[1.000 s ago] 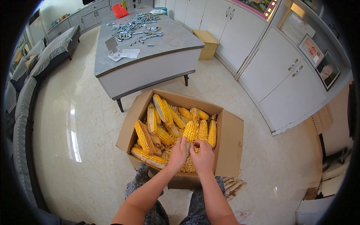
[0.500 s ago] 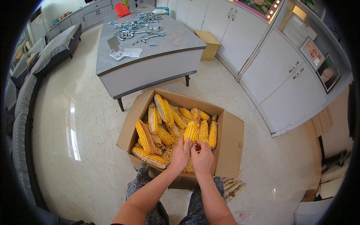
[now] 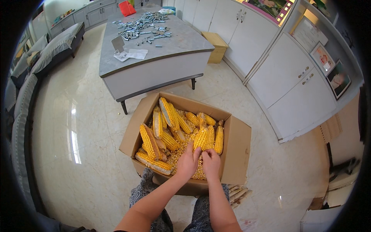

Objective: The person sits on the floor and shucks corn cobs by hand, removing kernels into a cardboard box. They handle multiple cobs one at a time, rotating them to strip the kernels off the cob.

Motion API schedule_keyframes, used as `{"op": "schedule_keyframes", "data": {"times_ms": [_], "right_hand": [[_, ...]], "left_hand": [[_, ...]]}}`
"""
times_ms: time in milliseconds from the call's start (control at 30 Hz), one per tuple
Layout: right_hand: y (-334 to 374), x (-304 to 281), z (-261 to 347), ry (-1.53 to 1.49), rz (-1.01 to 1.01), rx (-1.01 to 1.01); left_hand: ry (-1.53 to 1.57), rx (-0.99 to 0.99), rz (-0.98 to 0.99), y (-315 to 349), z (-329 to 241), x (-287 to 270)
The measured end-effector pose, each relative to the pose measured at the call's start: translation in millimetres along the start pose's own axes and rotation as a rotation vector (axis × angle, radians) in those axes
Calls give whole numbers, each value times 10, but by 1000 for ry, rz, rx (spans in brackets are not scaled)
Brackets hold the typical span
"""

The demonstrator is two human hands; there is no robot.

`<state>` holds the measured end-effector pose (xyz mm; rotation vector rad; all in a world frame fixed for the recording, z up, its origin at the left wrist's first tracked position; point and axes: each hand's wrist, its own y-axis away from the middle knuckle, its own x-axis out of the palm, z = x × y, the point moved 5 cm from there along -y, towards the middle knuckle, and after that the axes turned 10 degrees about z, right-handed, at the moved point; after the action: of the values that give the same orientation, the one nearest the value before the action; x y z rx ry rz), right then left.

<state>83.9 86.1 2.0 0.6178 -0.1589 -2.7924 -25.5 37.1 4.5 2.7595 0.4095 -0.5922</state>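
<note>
An open cardboard box [image 3: 239,149] in front of me holds several yellow ears of corn [image 3: 155,163] lying over loose kernels [image 3: 177,157]. Near the right side of the box, my left hand [image 3: 188,161] grips one ear of corn [image 3: 200,138] by its lower end, the ear pointing up and away from me. Beside it my right hand [image 3: 211,162] is closed, its bent fingertips close against the same lower end. What lies inside the right fingers is hidden. Other ears [image 3: 218,140] stand just right of the held one.
Bare cobs [image 3: 238,193] lie on the floor right of the box. Beyond it stands a grey-topped table [image 3: 174,54] with many small metal pieces [image 3: 145,27]. White cabinets [image 3: 278,85] line the right side; a sofa [image 3: 23,127] is on the left.
The held ear has tilted and shifted slightly right and down. My right hand has turned and lowered a little; a dark red thing seen at its fingers before is now hidden.
</note>
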Motion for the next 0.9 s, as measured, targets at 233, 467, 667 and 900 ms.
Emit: {"op": "schedule_keyframes", "data": {"times_ms": [233, 467, 667, 900], "right_hand": [[-40, 54, -154, -593, 184, 361], [-92, 69, 21, -51, 87, -125], [-67, 90, 146, 62, 34, -143], [-121, 157, -91, -433, 144, 125]], "left_hand": [[586, -8, 39, -244, 426, 98], [613, -174, 136, -116, 211, -84], [361, 27, 3, -196, 349, -16], [293, 42, -13, -172, 266, -88]]}}
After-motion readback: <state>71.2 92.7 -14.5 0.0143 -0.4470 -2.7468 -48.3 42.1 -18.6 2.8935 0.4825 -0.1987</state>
